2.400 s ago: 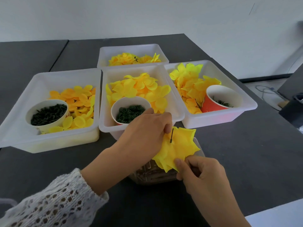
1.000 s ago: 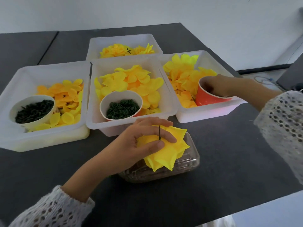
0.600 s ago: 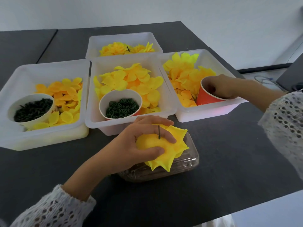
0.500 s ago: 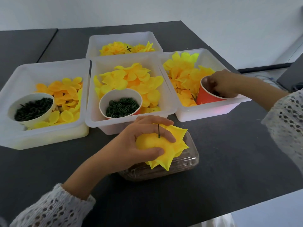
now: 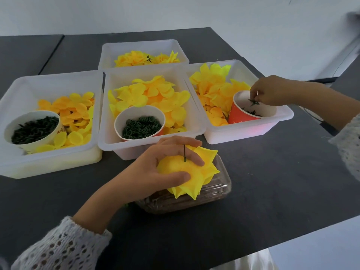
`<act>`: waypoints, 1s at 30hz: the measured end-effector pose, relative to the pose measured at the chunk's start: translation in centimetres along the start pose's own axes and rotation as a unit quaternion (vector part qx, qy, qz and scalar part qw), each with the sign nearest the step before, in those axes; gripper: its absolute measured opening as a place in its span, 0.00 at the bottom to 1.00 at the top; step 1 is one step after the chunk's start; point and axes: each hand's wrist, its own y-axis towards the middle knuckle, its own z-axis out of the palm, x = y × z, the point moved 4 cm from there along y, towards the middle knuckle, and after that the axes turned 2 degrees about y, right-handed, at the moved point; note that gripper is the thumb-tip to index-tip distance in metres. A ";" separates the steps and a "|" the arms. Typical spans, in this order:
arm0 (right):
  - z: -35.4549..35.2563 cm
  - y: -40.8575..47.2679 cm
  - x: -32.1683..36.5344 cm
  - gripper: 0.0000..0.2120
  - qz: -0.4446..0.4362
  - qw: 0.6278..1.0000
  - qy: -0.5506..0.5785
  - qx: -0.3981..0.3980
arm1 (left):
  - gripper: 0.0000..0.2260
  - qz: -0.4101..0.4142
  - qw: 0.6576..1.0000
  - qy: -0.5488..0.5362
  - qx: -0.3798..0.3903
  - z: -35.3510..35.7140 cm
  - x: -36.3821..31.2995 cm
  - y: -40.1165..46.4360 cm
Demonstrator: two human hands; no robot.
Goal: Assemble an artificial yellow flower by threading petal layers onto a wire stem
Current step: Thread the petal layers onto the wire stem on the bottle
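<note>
left hand [image 5: 155, 172] grip curled round stacked yellow petal layers [image 5: 196, 176], wire stem [image 5: 184, 152] poking through, above the table [image 5: 272, 191]. right hand [image 5: 272, 90] pinches green star piece [image 5: 253, 102] over red cup [image 5: 241, 115]. judged nearly done; calyx left.

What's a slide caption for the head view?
Left hand holds the yellow flower; right hand pinches a green piece over the red cup.
</note>
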 end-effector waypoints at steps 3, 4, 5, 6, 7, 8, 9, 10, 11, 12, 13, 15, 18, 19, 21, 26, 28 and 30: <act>-0.5 -0.5 -0.1 0.08 0.017 1.000 0.013 -0.020 | 0.12 0.014 1.000 -0.007 -0.026 -0.2 -0.5 -0.2; -0.7 -0.7 -0.1 0.07 0.024 0.999 0.014 -0.033 | 0.12 0.018 0.999 -0.003 -0.038 -0.3 -0.7 -0.4; -1.1 -0.9 0.0 0.07 0.031 0.998 0.015 -0.051 | 0.13 0.021 0.998 0.009 -0.053 -0.5 -0.9 -0.6; -1.5 -1.2 0.2 0.07 0.034 0.997 0.021 -0.073 | 0.13 0.022 0.997 0.028 -0.069 -0.6 -1.2 -0.9; -2.1 -1.7 0.5 0.09 0.035 0.994 0.032 -0.098 | 0.15 0.026 0.995 0.049 -0.087 -0.8 -1.5 -1.2; -2.8 -2.3 1.1 0.10 0.032 0.990 0.052 -0.124 | 0.17 0.031 0.992 0.067 -0.106 -1.1 -1.8 -1.5; -3.4 -3.1 1.8 0.10 0.027 0.985 0.082 -0.147 | 0.20 0.041 0.988 0.084 -0.127 -1.2 -2.2 -2.0; -3.9 -4.2 2.7 0.10 0.019 0.978 0.128 -0.162 | 0.24 0.055 0.982 0.103 -0.150 -1.3 -2.7 -2.5; -4.2 -5.4 3.8 0.10 0.010 0.968 0.191 -0.163 | 0.26 0.073 0.973 0.129 -0.174 -1.4 -3.1 -3.0; -4.3 -6.9 5.0 0.09 -0.003 0.952 0.268 -0.148 | 0.27 0.094 0.962 0.169 -0.193 -1.3 -3.6 -3.6; -4.1 -8.5 6.4 0.10 -0.024 0.931 0.343 -0.121 | 0.27 0.113 0.946 0.226 -0.203 -1.1 -4.1 -4.2; -3.2 -11.8 9.3 0.12 -0.083 0.890 0.446 -0.050 | 0.26 0.141 0.904 0.354 -0.193 -0.1 -4.4 -4.8; -1.1 -15.6 12.0 0.12 -0.145 0.836 0.529 0.024 | 0.22 0.157 0.865 0.445 -0.171 1.4 -3.8 -5.3; -0.5 -16.5 12.4 0.13 -0.155 0.820 0.550 0.037 | 0.20 0.157 0.862 0.449 -0.174 1.6 -3.6 -5.3; 0.2 -17.7 12.9 0.12 -0.173 0.796 0.579 0.037 | 0.19 0.162 0.855 0.456 -0.188 1.7 -3.2 -5.5; 0.2 -19.4 13.8 0.09 -0.254 0.781 0.564 -0.081 | 0.13 0.166 0.860 0.445 -0.185 2.3 -2.2 -5.6; 0.7 -19.1 14.2 0.09 -0.267 0.788 0.547 -0.092 | 0.12 0.159 0.867 0.435 -0.183 2.5 -1.8 -5.5; 1.6 -18.4 14.5 0.09 -0.255 0.804 0.532 -0.081 | 0.12 0.153 0.877 0.417 -0.185 2.5 -1.4 -5.6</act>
